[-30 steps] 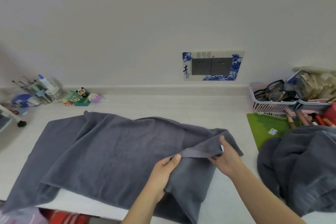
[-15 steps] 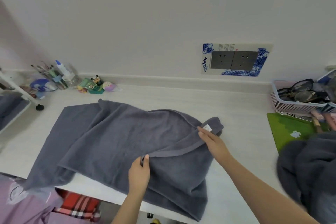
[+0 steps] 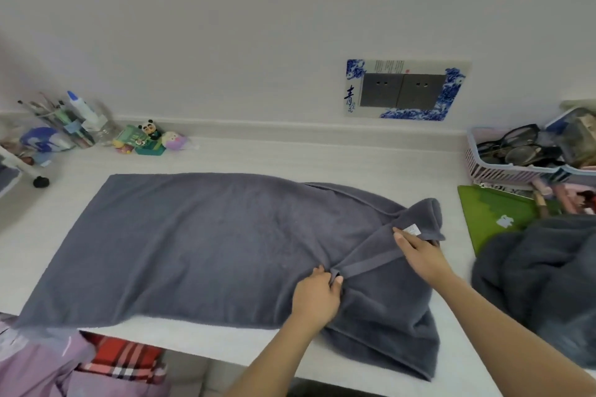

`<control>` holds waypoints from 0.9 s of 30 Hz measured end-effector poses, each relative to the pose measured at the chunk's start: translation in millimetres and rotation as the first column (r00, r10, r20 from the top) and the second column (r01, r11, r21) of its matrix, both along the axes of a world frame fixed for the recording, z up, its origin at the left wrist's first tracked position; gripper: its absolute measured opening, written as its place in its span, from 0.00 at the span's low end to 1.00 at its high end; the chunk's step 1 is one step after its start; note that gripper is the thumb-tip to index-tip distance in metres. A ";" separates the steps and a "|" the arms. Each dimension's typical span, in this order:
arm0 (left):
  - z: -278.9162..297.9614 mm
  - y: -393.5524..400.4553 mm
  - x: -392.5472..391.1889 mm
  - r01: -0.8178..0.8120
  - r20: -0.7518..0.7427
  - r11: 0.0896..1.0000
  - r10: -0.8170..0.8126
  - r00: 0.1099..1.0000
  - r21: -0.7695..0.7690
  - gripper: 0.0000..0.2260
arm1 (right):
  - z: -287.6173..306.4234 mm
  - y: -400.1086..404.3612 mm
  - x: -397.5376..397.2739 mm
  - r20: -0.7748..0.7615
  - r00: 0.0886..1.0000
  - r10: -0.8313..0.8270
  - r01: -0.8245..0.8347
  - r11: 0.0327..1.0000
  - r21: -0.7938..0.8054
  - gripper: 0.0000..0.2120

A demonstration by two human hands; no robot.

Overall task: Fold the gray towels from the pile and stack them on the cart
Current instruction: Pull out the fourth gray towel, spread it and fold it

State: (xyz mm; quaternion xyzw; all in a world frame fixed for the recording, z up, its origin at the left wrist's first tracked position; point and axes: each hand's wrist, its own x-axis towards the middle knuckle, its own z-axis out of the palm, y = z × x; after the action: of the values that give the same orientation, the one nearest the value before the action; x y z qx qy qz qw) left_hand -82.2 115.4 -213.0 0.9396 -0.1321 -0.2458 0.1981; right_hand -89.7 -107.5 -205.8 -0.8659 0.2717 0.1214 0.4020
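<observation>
A gray towel (image 3: 200,242) lies spread across the white counter (image 3: 290,158), its right end bunched and partly turned over. My left hand (image 3: 317,296) pinches the towel's hemmed edge near the front. My right hand (image 3: 421,253) holds the same edge farther right, by a small white label (image 3: 412,230). The pile of gray towels (image 3: 541,284) sits at the right edge of the counter. A corner of the cart (image 3: 13,167), with one black wheel, shows at the far left.
Pens, a bottle and small toys (image 3: 148,138) stand along the back wall at the left. A basket with glasses (image 3: 512,155) and a green mat (image 3: 493,216) are at the right. Purple and red plaid fabric (image 3: 106,361) lies below the counter's front edge.
The towel's left part has been pulled flat and smooth. Both hands have slid along the hem, and the raised edge has dropped onto the towel.
</observation>
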 end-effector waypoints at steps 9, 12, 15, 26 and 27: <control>12.7 -78.9 -13.3 0.109 -0.130 0.992 -0.117 0.985 -0.071 0.19 | 6.2 -71.9 -32.0 -0.137 0.986 -0.099 0.093 0.994 -0.050 0.23; 14.6 -72.5 -11.5 -0.001 -0.157 0.981 -0.030 0.987 -0.194 0.18 | 11.7 -71.2 -27.7 -0.148 0.985 -0.090 0.081 0.995 -0.063 0.22; 17.4 -52.9 -4.3 -0.154 -0.129 0.933 0.117 0.985 -0.326 0.18 | 21.2 -59.6 -19.7 -0.044 0.993 -0.114 0.108 0.987 -0.115 0.20; 60.3 59.4 10.7 -0.462 -0.116 0.511 0.570 0.814 -0.725 0.14 | 79.1 65.0 57.8 0.460 0.886 -0.062 0.049 0.998 0.040 0.17; 65.8 75.2 14.4 -0.478 -0.114 0.462 0.619 0.777 -0.747 0.15 | 85.6 85.1 67.7 0.489 0.872 -0.029 0.014 0.999 0.034 0.17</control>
State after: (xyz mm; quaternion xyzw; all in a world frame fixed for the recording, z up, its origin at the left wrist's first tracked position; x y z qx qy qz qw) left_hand -67.8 190.6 -147.2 0.7826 0.0734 -0.0097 0.6181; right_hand -22.1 -22.4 -120.2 -0.8595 0.1689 -0.1019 0.4716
